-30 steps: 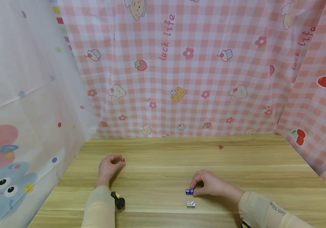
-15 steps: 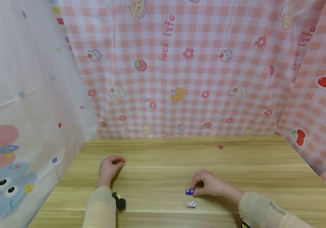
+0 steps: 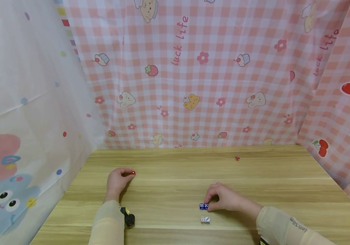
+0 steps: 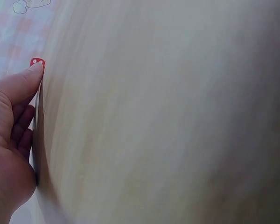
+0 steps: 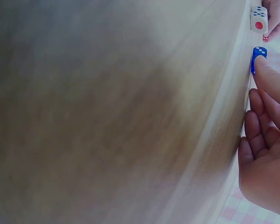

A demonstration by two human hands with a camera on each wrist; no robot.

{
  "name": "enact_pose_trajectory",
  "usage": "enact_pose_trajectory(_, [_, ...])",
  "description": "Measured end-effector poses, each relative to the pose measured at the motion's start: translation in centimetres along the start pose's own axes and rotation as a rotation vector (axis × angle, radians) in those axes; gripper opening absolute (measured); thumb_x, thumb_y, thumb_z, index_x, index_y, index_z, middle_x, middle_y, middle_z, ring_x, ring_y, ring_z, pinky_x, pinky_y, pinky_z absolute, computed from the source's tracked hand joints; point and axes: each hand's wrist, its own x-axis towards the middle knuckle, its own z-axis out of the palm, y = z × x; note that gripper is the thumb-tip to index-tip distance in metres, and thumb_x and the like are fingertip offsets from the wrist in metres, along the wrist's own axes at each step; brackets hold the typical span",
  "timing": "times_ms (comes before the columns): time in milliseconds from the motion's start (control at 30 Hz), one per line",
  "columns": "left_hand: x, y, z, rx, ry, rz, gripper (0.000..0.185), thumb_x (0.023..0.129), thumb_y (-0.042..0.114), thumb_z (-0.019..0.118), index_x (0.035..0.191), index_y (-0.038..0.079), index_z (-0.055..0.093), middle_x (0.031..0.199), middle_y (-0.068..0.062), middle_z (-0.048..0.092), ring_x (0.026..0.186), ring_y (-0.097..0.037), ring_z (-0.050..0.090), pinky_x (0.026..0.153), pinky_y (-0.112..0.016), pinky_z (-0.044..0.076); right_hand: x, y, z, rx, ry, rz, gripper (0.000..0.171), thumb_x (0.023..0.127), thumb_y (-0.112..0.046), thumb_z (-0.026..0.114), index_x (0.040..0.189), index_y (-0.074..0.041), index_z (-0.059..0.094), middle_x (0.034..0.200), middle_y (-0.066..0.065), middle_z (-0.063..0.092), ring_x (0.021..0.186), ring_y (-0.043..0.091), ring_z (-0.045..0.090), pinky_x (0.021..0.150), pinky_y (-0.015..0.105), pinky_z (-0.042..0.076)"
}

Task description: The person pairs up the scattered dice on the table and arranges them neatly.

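Toward the far left of the table, my left hand (image 3: pixel 116 183) pinches a red die (image 3: pixel 133 173) between thumb and fingertips. The left wrist view shows the thumb pressed against the same red die (image 4: pixel 37 61). Right of centre, my right hand (image 3: pixel 227 198) pinches at a pair of blue dice (image 3: pixel 204 206) that sit side by side on the wood. In the right wrist view its thumb covers part of a blue die (image 5: pixel 259 52). Two white dice (image 3: pixel 205 220) stand side by side just nearer to me than the blue pair.
Another red die (image 3: pixel 237 158) lies near the table's back edge, right of centre. The wood-grain table (image 3: pixel 169 190) meets a pink checked cloth (image 3: pixel 205 78) at the back, with cloths on both sides too. A black wrist device (image 3: pixel 129 217) hangs beside the left sleeve.
My left hand has shifted very slightly to the right with the red die. The right hand, the blue pair, the white dice and the far red die look unmoved.
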Motion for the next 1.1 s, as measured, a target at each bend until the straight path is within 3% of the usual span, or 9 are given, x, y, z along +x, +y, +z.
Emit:
enact_pose_trajectory(400, [0.2, 0.9, 0.2, 0.009, -0.085, 0.052, 0.014, 0.081, 0.008, 0.080, 0.092, 0.001, 0.077, 0.098, -0.012, 0.073, 0.099, -0.034, 0.063, 0.093, -0.047, 0.046, -0.1, 0.2, 0.1, -0.012, 0.009, -0.020, 0.015, 0.075, -0.022, 0.086, 0.084, -0.021, 0.074, 0.090, -0.016, 0.064, 0.091, 0.004, 0.056, 0.090, 0.035, 0.041])
enact_pose_trajectory(700, [0.2, 2.3, 1.2, 0.014, -0.147, 0.081, 0.012, 0.080, 0.006, 0.081, 0.091, 0.002, 0.077, 0.095, -0.011, 0.073, 0.096, -0.031, 0.065, 0.091, -0.046, 0.047, -0.1, 0.1, 0.0, -0.001, 0.003, -0.009, 0.015, 0.076, -0.022, 0.086, 0.084, -0.021, 0.074, 0.090, -0.016, 0.064, 0.090, 0.004, 0.055, 0.090, 0.035, 0.041])
enact_pose_trajectory(1100, [0.3, 3.3, 2.8, -0.004, -0.179, 0.099, 0.011, 0.079, 0.007, 0.082, 0.089, 0.006, 0.078, 0.094, -0.006, 0.072, 0.096, -0.029, 0.064, 0.092, -0.046, 0.047, 0.1, 0.2, 0.2, -0.010, 0.000, -0.005, 0.015, 0.076, -0.023, 0.086, 0.084, -0.021, 0.074, 0.090, -0.016, 0.064, 0.091, 0.004, 0.055, 0.090, 0.035, 0.042])
